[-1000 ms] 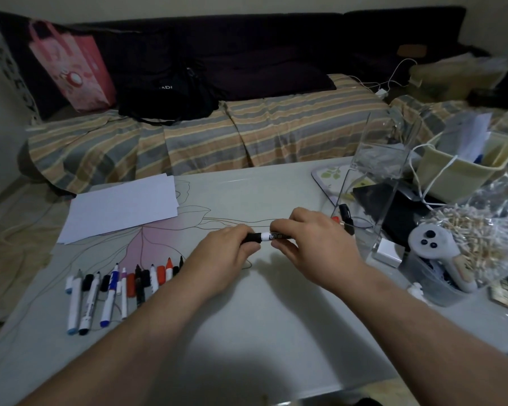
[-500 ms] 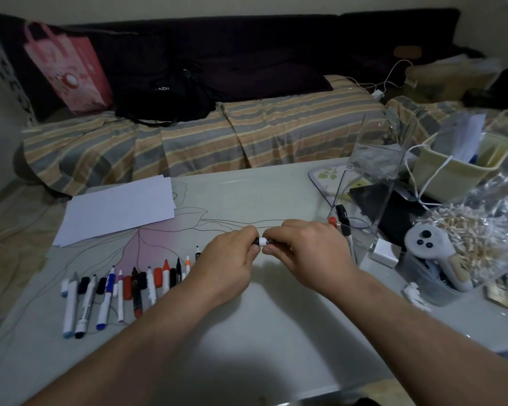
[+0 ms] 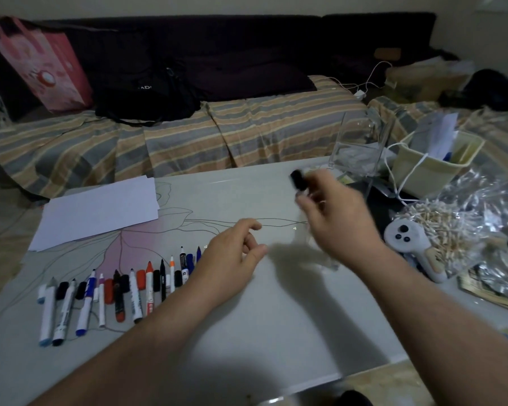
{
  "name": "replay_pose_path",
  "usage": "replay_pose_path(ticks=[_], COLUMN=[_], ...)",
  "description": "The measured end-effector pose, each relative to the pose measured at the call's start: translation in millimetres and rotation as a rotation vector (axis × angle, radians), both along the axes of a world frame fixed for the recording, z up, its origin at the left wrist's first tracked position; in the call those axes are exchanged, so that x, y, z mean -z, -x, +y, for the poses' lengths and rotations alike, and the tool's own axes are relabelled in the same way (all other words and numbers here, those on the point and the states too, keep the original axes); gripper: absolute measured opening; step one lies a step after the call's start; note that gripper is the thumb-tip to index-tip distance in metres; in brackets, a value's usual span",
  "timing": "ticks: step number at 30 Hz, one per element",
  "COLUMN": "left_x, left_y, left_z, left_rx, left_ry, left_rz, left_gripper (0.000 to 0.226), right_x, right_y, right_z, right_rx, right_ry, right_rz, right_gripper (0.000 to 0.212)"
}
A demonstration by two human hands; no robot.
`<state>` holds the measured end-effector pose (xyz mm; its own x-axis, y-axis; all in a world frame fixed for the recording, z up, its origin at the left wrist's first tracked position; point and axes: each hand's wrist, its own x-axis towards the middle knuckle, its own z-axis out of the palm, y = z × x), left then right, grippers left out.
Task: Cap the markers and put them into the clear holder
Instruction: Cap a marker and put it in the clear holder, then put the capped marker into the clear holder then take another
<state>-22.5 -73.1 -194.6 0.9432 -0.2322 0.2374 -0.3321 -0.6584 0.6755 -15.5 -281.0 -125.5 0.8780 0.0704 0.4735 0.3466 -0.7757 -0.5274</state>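
While the right hand (image 3: 339, 221) pinched a black-capped marker (image 3: 299, 180) between thumb and fingertips, it held the pen lifted clear of the table (image 3: 276, 332), cap end tipped up and away from the palm, and heavy blur hid most of the barrel. Just beyond those fingers, on the far side of the grip, stood the clear holder (image 3: 361, 145), upright with its mouth open to the top; the marker sat close to its near wall but not yet inside, a placing that looked aimed at a drop through the opening. The cap appeared seated, dark and blunt at the tip, though the smear left its fit a judgement rather than a certainty. Well to the other side of the grip, the left hand (image 3: 235, 259) hovered low over the table, fingers loosely curled around nothing, probably freed because one hand sufficed for the drop. Farther out past that idle hand lay the row of markers and loose caps (image 3: 115, 291), side by side, tips pointing away from the person, several showing bare nibs in black, orange and blue, with separate caps between them, laid out so each could be matched and closed in turn.
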Motion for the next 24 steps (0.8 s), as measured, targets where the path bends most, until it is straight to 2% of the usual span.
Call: replay_pose_path(ticks=[3, 6, 13, 18, 21, 24], left_x=[7, 10, 11, 13, 14, 16], left_y=[4, 6, 7, 8, 7, 4], left_z=[-9, -16, -27, -35, -34, -26], left_rx=[0.104, 0.147, 0.17, 0.18, 0.187, 0.174], left_ry=[-0.149, -0.211, -0.256, -0.266, -0.275, -0.299], left_rz=[-0.039, -0.058, -0.051, -0.049, -0.036, 0.008], left_gripper=[0.023, 0.021, 0.02, 0.02, 0.02, 0.02], right_x=[-10, 0, 43, 52, 47, 40], right_y=[-6, -10, -22, -25, -19, -16], right_z=[-30, -49, -57, -65, -64, -57], right_rx=[0.148, 0.195, 0.071, 0.098, 0.092, 0.111], right_ry=[-0.146, -0.05, 0.252, 0.441, 0.395, 0.304], right_rz=[-0.074, -0.027, 0.054, 0.117, 0.163, 0.005], right_gripper=[0.037, 0.053, 0.014, 0.031, 0.048, 0.036])
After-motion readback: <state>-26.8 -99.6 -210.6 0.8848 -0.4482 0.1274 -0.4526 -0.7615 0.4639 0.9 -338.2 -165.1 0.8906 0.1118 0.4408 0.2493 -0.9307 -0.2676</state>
